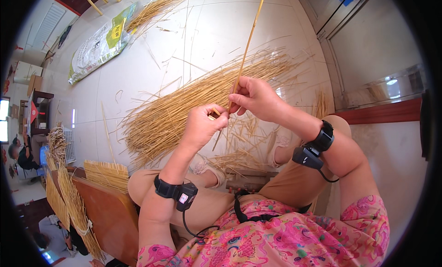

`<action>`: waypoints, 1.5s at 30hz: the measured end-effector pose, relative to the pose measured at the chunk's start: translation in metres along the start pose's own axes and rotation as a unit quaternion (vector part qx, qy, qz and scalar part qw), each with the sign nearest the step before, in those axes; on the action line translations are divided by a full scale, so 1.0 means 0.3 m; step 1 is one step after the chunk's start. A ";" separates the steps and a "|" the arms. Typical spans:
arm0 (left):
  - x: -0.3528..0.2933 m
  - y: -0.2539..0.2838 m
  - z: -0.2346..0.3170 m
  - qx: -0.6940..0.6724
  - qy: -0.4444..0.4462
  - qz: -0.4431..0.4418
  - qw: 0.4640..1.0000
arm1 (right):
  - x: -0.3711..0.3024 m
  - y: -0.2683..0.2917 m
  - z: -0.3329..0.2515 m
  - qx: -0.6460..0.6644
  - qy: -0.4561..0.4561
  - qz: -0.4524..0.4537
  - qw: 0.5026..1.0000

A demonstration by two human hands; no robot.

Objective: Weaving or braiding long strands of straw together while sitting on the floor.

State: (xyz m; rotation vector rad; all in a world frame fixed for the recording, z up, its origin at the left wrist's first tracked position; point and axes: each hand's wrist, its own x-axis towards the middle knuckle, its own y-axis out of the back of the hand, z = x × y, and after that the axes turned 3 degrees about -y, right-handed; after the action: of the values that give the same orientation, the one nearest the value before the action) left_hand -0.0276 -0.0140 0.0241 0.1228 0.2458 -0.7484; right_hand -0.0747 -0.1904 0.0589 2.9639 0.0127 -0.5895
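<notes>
A long thin straw stalk (249,40) slants up and away from my hands to the top edge of the view. My right hand (258,97) pinches it between thumb and fingers. Just below and to the left, my left hand (205,124) is closed around the stalk's lower part, whose end pokes out beneath. A small yellowish piece shows between the left fingers; its kind is unclear. Beyond both hands a large heap of straw stalks (184,106) lies on the floor. Short broken straw bits (244,140) are scattered under my hands, between my feet.
At the far left lies a green and white sack (99,48) beside more straw (154,11). A brown wooden board (108,216) stands by my left knee, with a tied straw bundle (80,216) next to it. A glass door (377,51) is at right. Other people sit far left.
</notes>
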 end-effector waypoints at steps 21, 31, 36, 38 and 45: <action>0.000 -0.031 -0.002 0.202 -0.119 0.080 0.969 | -0.012 -0.017 0.007 -0.051 0.042 0.024 0.998; 0.011 -0.001 -0.019 -0.053 0.017 0.019 0.998 | -0.001 -0.002 0.007 0.008 0.031 -0.005 0.999; 0.028 0.024 -0.037 -0.128 0.046 0.055 0.989 | -0.014 -0.001 -0.023 0.008 0.073 0.013 0.997; 0.028 0.031 -0.029 -0.168 0.059 0.062 0.982 | -0.014 0.025 -0.026 0.035 0.066 -0.003 0.997; -0.006 0.033 0.039 -0.109 0.063 -0.051 0.991 | -0.010 0.039 -0.024 0.046 0.025 -0.050 0.997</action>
State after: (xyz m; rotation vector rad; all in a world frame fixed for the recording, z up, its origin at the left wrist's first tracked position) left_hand -0.0200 -0.0080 0.0360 -0.0508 0.4557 -0.8116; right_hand -0.0743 -0.2012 0.0680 3.0821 0.1425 -0.5409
